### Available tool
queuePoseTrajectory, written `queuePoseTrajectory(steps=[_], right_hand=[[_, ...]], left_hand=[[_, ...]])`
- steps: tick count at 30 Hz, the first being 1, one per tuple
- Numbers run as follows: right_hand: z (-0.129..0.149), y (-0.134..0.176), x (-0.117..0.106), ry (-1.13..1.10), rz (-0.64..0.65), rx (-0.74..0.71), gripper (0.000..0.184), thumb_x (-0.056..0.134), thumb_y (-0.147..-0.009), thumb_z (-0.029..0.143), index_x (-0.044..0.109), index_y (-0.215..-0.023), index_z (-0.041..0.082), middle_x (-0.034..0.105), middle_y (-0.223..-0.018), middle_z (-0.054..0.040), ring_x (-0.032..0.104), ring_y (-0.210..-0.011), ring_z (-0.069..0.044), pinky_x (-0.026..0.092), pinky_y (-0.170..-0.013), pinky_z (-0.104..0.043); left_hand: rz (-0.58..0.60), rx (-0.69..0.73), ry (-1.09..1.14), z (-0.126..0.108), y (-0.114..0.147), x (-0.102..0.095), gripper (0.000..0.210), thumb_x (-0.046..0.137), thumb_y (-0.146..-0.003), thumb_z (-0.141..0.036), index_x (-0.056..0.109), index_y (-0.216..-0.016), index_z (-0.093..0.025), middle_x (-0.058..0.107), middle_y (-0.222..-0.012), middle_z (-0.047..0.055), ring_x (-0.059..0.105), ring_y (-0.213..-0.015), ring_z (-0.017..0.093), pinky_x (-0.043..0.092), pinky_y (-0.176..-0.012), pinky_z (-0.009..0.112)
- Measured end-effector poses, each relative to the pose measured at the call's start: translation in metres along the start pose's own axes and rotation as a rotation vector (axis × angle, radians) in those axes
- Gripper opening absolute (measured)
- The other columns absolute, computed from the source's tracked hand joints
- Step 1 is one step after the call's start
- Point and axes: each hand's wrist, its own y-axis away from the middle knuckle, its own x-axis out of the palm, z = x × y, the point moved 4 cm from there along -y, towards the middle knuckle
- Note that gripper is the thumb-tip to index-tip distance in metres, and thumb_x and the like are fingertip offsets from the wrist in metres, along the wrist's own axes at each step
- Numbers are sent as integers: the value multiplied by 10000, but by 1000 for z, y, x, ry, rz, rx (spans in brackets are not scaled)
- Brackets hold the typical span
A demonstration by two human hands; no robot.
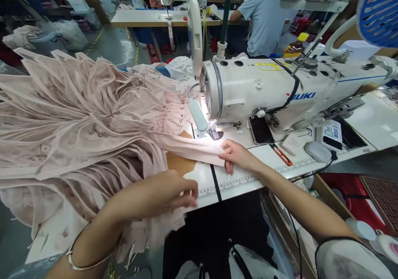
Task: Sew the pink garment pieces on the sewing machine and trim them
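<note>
My right hand [234, 154] pinches the end of a pale pink fabric strip [199, 148] between thumb and fingers. The strip lies on the white table just in front of the sewing machine's lit needle area [214, 132]. My left hand [174, 192], slightly blurred, hovers near the table's front edge, left of the right hand. Its fingers are loosely curved, with a gap between them, and nothing shows in them. A large heap of pale pink garments [93, 117] spreads over the left side, and the strip runs out of it. The white JUKI sewing machine [258, 88] stands behind my right hand.
A phone [261, 129], an orange cutter [281, 154], paper tags [290, 145] and a white earbud case [317, 151] lie right of the needle. A printed ruler [239, 182] runs along the table's front edge. Behind the machine sits a person in a light blue shirt [264, 18].
</note>
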Motion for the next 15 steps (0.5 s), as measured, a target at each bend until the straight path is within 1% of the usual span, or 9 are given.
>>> queuePoseTrajectory(steps=[1,2,4,5,7,9,11,13,15], right_hand=[[1,0,-1,63,-55,-4,329,663,-838,435,406,-929,252,563,-490,103,551,-376,-157,437,-398,-247],[4,2,-3,133,-122,-22,270,635,-854,380,426,-963,248,566,-505,107,525,-352,-141,418,-388,-237],[8,14,-11,299,-256,-77,189,592,-875,300,480,-1015,242,603,-587,87,527,-380,-123,432,-426,-242],[10,23,-19,409,-326,-110,156,579,-884,283,512,-1019,242,625,-634,66,554,-430,-128,455,-473,-254],[13,48,-45,688,-522,-153,72,551,-910,279,572,-967,240,659,-701,12,615,-573,-166,486,-591,-292],[13,79,-81,985,-784,-138,115,525,-931,289,613,-888,230,686,-780,-57,650,-742,-233,490,-692,-345],[9,107,-117,1192,-973,-86,146,556,-916,313,646,-893,200,692,-918,-132,640,-899,-304,492,-752,-394],[0,124,-148,1283,-959,-9,191,638,-857,318,667,-956,158,680,-1034,-179,624,-968,-339,496,-782,-417],[-10,131,-169,1255,-887,85,161,635,-845,270,675,-942,148,688,-1020,-163,642,-921,-311,500,-781,-399]], left_hand=[[-50,-25,-56,3,-11,1,216,469,-1008,-228,667,-927,-205,707,-778,-16,649,-669,124,438,-592,216],[-142,-47,-159,5,-22,3,246,431,-1003,-168,676,-1014,-195,740,-916,24,688,-805,153,479,-676,239],[-301,-52,-415,9,-42,11,388,383,-950,-42,649,-1205,-164,702,-1230,112,660,-1125,239,502,-890,348],[-335,-53,-532,11,-49,17,465,373,-917,-1,617,-1286,-142,646,-1343,148,610,-1232,285,481,-965,416],[-342,-85,-714,17,-56,28,558,379,-856,35,563,-1372,-75,566,-1435,216,567,-1280,371,468,-973,505],[-341,-129,-817,22,-56,30,569,398,-821,36,549,-1369,2,557,-1409,285,611,-1175,413,494,-853,506],[-335,-117,-866,25,-57,27,507,401,-808,40,610,-1270,25,632,-1262,301,646,-1016,382,484,-738,457],[-346,-70,-902,24,-61,22,412,382,-825,48,692,-1080,-41,692,-1031,231,634,-877,320,463,-683,412],[-395,-18,-923,25,-68,18,380,362,-856,50,695,-936,-115,688,-938,171,622,-854,290,468,-690,392]])
